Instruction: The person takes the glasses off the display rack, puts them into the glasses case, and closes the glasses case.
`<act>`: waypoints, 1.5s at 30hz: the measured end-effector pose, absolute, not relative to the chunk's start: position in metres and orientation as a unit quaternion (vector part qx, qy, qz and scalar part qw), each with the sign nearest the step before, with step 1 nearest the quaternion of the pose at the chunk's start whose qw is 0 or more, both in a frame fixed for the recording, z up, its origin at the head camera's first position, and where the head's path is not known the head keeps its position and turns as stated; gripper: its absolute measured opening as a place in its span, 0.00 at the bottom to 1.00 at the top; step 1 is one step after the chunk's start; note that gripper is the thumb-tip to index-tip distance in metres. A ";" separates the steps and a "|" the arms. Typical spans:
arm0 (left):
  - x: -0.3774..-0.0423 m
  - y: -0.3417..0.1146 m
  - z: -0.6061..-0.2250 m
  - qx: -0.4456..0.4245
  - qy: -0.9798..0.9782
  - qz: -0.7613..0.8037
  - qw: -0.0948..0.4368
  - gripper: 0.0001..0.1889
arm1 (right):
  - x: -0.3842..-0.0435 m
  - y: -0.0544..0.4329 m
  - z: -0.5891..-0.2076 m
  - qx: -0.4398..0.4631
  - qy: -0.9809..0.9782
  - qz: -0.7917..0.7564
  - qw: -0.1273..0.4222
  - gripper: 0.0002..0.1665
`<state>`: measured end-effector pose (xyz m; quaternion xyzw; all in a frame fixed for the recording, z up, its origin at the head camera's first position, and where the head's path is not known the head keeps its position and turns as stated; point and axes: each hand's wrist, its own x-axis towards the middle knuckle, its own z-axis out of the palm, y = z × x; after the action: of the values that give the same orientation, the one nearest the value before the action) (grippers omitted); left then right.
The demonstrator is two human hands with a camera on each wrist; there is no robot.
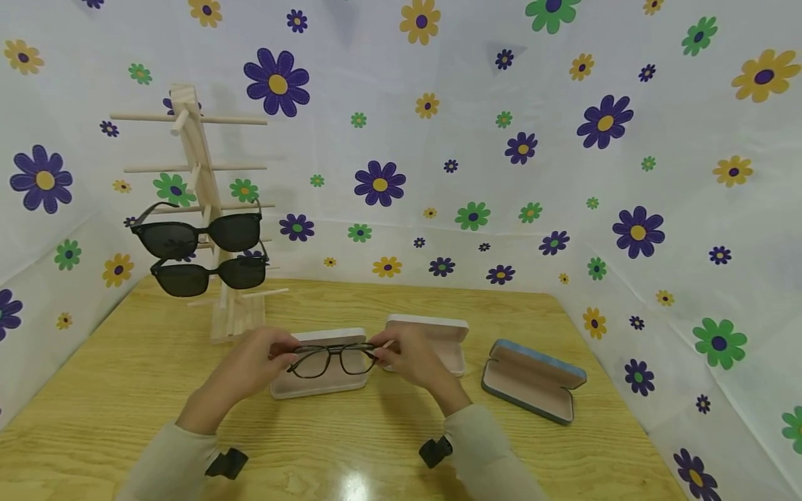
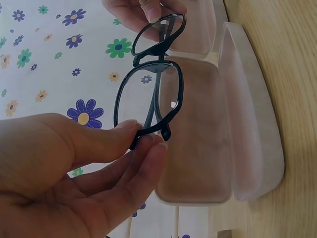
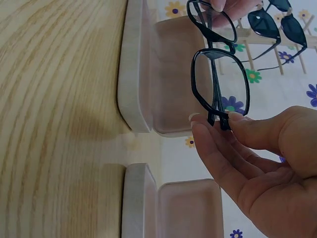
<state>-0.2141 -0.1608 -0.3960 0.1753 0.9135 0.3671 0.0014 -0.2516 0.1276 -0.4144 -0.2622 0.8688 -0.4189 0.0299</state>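
Note:
Black-framed eyeglasses (image 1: 334,350) with clear lenses are held level between both hands, temples folded behind the lenses. At one end, the left hand (image 1: 253,362) pinches the frame's corner between thumb and fingers. Thumb and fingertips of the right hand (image 1: 413,355) pinch the opposite corner, seen close up at the folded hinge (image 3: 223,120) in the right wrist view. Behind and below the glasses lies an open white glasses case (image 1: 313,392) with a pink lining (image 2: 198,134), nothing inside it.
A second open white case (image 1: 460,334) stands behind the right hand. Farther right lies an open blue case (image 1: 545,360). At the back left, a wooden rack (image 1: 203,153) carries upper sunglasses (image 1: 234,232) and lower sunglasses (image 1: 244,273). Flowered cloth (image 1: 326,139) surrounds the wooden table (image 1: 376,452).

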 end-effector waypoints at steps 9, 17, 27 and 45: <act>-0.217 -0.168 -0.407 0.158 0.919 0.361 0.001 0.08 | -0.259 0.119 -0.424 -0.269 0.871 -0.410 0.034 0.10; -0.220 -0.172 -0.416 0.138 0.928 0.347 0.001 0.09 | -0.265 0.111 -0.432 -0.253 0.875 -0.411 0.038 0.09; -0.227 -0.175 -0.433 0.134 0.926 0.353 -0.014 0.09 | -0.267 0.102 -0.442 -0.240 0.895 -0.374 0.021 0.09; -0.231 -0.181 -0.443 0.126 0.939 0.318 -0.001 0.08 | -0.270 0.095 -0.449 -0.230 0.912 -0.338 0.007 0.07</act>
<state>-0.2307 -0.1807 -0.4434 0.1265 0.9395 0.3184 -0.0014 -0.2697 0.0948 -0.4486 -0.2302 0.9125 -0.3381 0.0072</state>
